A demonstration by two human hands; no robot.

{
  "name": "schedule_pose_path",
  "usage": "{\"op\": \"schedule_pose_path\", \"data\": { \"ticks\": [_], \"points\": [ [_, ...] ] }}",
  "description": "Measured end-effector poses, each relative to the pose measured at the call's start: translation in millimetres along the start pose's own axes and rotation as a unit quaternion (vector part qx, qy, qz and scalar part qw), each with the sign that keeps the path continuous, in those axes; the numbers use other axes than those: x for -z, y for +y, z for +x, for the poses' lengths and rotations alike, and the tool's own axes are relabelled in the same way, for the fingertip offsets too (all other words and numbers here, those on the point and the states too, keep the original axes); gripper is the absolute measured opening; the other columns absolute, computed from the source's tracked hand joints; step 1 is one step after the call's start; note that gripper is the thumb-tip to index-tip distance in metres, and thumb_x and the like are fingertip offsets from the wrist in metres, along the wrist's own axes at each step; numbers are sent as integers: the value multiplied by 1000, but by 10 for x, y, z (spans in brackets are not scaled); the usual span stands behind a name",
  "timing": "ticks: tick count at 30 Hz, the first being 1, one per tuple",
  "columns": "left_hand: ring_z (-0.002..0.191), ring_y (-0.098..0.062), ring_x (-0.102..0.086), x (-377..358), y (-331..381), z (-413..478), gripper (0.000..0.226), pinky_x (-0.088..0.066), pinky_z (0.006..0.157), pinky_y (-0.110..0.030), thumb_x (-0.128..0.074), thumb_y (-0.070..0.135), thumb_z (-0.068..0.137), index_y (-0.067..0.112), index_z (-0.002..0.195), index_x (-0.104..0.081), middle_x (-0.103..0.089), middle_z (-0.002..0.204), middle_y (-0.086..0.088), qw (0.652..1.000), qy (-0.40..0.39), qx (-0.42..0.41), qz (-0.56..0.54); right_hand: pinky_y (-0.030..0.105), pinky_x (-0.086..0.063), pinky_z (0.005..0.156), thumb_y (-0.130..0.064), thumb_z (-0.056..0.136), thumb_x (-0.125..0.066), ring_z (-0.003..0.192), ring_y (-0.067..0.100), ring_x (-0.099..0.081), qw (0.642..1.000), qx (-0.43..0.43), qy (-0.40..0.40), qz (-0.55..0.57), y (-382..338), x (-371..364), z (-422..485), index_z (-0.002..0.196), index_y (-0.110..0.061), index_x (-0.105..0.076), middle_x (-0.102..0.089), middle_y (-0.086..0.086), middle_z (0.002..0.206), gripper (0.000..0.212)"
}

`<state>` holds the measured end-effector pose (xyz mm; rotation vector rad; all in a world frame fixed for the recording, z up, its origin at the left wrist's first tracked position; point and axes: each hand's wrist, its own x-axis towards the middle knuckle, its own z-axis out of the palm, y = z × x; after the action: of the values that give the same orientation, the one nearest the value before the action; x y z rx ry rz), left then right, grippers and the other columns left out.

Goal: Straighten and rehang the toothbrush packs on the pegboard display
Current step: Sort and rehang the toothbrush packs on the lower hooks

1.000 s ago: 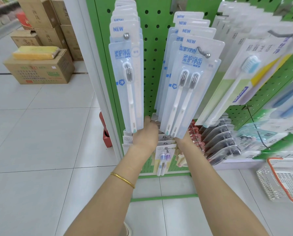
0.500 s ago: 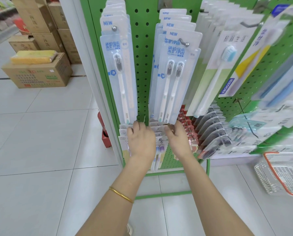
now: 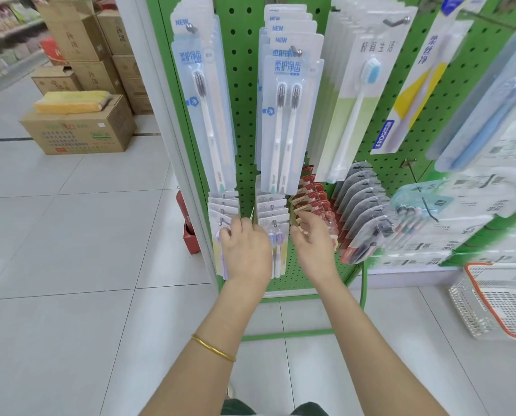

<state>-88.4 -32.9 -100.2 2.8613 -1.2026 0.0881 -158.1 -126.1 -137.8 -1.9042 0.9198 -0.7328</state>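
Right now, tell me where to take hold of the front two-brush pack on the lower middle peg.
Take the front two-brush pack by its flat right card edge, below the peg, coming from the right. That edge is bare, the left hand covers the left edge, and the open right hand is beside it.

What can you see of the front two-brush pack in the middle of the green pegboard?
The two-brush pack is a pale blue card under clear plastic, blue Chinese lettering on top. It holds two white-handled brushes with dark bristles, heads up. It hangs at the front of a stack of like packs on a metal peg. The left hand and right hand are below, not touching it.
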Motion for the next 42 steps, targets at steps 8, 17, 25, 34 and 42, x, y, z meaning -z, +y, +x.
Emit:
{"op": "schedule_pose_path", "data": {
  "ticks": [8, 17, 25, 34, 42],
  "points": [
    [136, -25, -28, -21, -44, -326, 33, -25, 99, -35, -48, 2, 88, 9, 119, -55, -43, 137, -8, 995, 42, 38, -81, 33, -40, 101, -12, 94, -53, 117, 19, -51, 1000, -9, 3, 3, 96, 139, -226, 129, -6, -51, -52, 6, 127, 36],
    [103, -21, -54, 87, 9, -536, 23, -41, 86, -25, -49, 5, 94, 8, 114, -59, -51, 113, -1, 883, 185, 77, -424, 1, -36, 81, -14, 97, -49, 98, 1, -52, 994, -14, -85, 66, 76, 222, -504, 123, -12, -56, -56, -9, 112, 27],
    [105, -30, -54, 27, 262, -339, 17, -43, 97, -38, -57, 22, 93, 22, 109, -52, -55, 105, -3, 812, 158, 106, -552, 29, -31, 62, -13, 97, -49, 66, 15, -37, 985, -16, -118, 121, 145, 500, -706, 76, 12, -46, -39, 17, 68, 33],
    [123, 14, -21, -113, 696, -491, 52, -14, 96, 7, -37, 27, 101, 13, 148, -20, -28, 149, 3, 834, 59, -47, -547, 23, -34, 63, -11, 91, -54, 72, 16, -37, 953, -76, 21, 292, 97, 673, -739, 79, 13, -51, -44, 6, 76, 27],
    [128, 1, -34, -231, 655, -652, 66, -33, 104, -23, -56, 29, 94, 26, 146, -15, -30, 149, 8, 855, -76, -137, -495, 27, -46, 83, -13, 94, -55, 79, 10, -54, 923, -181, 88, 327, 214, 785, -631, 78, -7, -61, -57, 3, 81, 19]
  ]
}}
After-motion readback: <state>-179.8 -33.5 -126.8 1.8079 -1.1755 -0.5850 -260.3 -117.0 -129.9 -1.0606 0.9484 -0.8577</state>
